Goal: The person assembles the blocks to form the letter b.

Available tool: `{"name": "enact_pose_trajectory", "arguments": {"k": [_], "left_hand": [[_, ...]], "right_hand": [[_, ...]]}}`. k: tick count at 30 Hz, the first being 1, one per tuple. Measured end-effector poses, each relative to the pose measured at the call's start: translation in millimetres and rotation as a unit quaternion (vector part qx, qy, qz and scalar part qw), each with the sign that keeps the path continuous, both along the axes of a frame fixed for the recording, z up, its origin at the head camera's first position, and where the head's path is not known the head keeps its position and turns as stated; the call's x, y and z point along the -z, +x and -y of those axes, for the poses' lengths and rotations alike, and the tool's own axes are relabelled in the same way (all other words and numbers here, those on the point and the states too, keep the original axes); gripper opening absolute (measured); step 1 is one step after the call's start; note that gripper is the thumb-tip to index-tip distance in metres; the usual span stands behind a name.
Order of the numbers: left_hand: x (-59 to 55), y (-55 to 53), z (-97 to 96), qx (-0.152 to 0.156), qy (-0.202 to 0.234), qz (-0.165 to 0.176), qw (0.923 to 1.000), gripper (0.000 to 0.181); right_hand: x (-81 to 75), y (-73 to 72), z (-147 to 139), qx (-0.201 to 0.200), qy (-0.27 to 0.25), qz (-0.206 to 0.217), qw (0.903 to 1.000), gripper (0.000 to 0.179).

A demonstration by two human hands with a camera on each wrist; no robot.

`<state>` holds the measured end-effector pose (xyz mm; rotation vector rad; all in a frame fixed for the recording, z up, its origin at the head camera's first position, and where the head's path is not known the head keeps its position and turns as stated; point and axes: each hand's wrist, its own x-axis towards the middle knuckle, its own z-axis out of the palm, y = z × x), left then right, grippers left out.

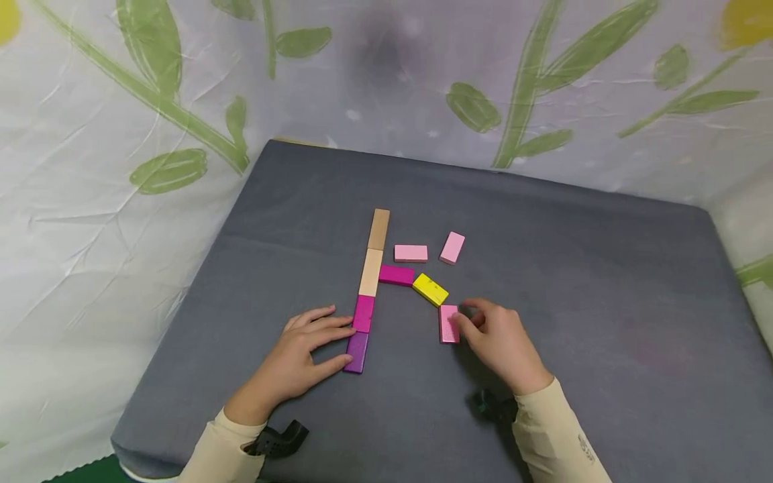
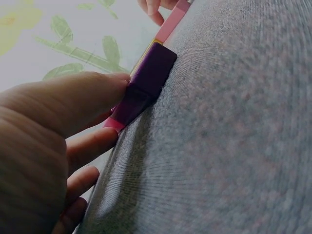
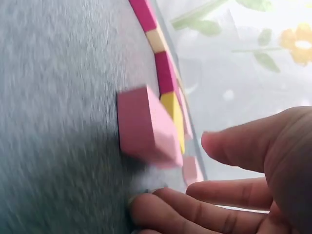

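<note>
While we look down from the head view, these lines hold what we see.

Left hand: our left hand (image 1: 302, 352) lies flat on the grey padded table (image 1: 604, 302) in the lower middle of the frame, grip released, fingers straight. Its fingertips touch the dark purple wooden block (image 1: 357, 352) and the magenta block (image 1: 364, 313) just above it.

Column: those two blocks end a straight line that climbs through a pale beige block (image 1: 371, 272) to a tan block (image 1: 379, 229).

Right hand: our right hand (image 1: 498, 342) sits right of centre, fingers curled, grip pinching the light pink rectangular block (image 1: 449, 324) at its right edge. In the right wrist view that block (image 3: 146, 124) lies on the table between thumb and fingers.

Branch: a second magenta block (image 1: 396, 275) touches the beige one; a yellow block (image 1: 430, 290) slants down from it towards the pinched pink block.

Loose pieces: two more pink blocks (image 1: 410, 253) (image 1: 451, 247) lie apart above the branch.

Backdrop: a white cloth with green leaves (image 1: 163, 168) fills the top of the frame.
</note>
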<state>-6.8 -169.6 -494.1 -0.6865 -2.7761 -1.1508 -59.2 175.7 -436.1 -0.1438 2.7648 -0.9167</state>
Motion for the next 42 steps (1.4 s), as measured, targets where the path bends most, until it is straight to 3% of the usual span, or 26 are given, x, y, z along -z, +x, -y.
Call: {"name": "enact_pose_trajectory", "arguments": {"k": [8,13,25,33,42], "left_hand": [[0.1,3.9,0.6,-0.005,-0.001,-0.001,1.0000,0.043],[-1.0,4.0,-0.3,-0.002,-0.001,-0.001,1.0000,0.043],[-3.8,1.8,-2.4,0.003,-0.001,-0.003,1.0000,0.041],[-1.0,1.7,-0.3,0.000,0.004,-0.014,0.9999,0.041],[-2.7,1.9,0.4,0.004,0.003,-0.011,0.9999,0.041]], "right_hand": [[7.9,-20.1,-8.8,-0.012,0.008,0.010,0.9998,0.039],[11.8,-33.9,-13.1,-0.009,0.005,0.002,0.9999,0.030],[12.6,-82.9,-20.1,-0.003,0.003,0.015,0.9999,0.025],[9.0,-110.9,-9.9,0.028,0.008,0.045,0.9986,0.051],[0.6,-123.2,8.1,0.067,0.084,0.081,0.9909,0.059]]}}
